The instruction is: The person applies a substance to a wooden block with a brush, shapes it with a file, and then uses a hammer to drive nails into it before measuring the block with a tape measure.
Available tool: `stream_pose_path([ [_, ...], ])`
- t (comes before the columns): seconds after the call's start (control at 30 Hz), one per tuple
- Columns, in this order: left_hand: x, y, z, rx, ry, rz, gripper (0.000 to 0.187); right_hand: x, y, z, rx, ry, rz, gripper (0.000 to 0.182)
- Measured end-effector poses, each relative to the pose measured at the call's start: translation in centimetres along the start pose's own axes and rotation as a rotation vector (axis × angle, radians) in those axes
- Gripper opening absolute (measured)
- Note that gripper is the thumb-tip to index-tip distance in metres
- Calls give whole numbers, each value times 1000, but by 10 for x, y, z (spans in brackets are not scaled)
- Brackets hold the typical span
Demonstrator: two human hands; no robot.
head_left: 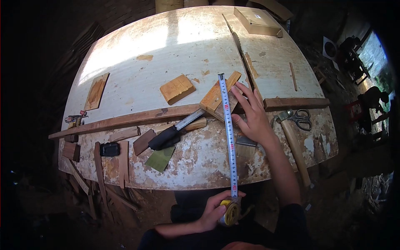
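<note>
My left hand (214, 212), below the table's front edge, is closed around the case of a yellow tape measure (229, 213). Its blade (230, 150) is drawn out away from me over the table, and the hooked end lies beyond a wooden block (213, 96). Fingers spread, my right hand (255, 121) rests at the right side of the blade, fingertips on or against the wood there; the exact contact is partly hidden. Against the block's lower left lies a flat metal tool with a black handle (164, 138). A small grey block (246, 141) sits under my right wrist.
A long wooden strip (137, 119) crosses the worn table (137, 87). Another wood block (178, 88) and a flat board (97, 91) lie beyond it. Scissors (306, 121) and a hammer (296, 152) are at right. A saw (237, 43) and a cardboard box (258, 21) lie farther back.
</note>
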State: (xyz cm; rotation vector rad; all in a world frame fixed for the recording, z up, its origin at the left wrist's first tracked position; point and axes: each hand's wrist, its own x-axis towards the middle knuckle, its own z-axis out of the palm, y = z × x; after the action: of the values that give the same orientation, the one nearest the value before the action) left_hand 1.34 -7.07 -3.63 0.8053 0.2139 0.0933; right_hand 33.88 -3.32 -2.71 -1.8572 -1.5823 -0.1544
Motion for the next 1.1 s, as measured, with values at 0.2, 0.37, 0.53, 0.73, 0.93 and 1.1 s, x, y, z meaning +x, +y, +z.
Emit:
stream_pose_path([
  [0.2, 1, 7, 7, -8, 27, 8, 92, 0, 0, 0, -2, 6, -5, 77],
  [0.37, 0, 3, 6, -18, 30, 6, 91, 1, -2, -4, -38, -17, -21, 67],
  [0.53, 0, 1, 3, -8, 16, 9, 91, 1, -2, -4, -37, -21, -24, 62],
  [0.73, 1, 8, 10, -28, 35, 2, 90, 1, -3, -4, -49, -23, -24, 62],
  [0.93, -1, 3, 4, -75, -13, 8, 92, 1, -4, -4, -31, -17, -14, 63],
  [1.1, 1, 11, 12, 18, 56, -43, 109, 2, -5, -5, -13, -20, -4, 64],
])
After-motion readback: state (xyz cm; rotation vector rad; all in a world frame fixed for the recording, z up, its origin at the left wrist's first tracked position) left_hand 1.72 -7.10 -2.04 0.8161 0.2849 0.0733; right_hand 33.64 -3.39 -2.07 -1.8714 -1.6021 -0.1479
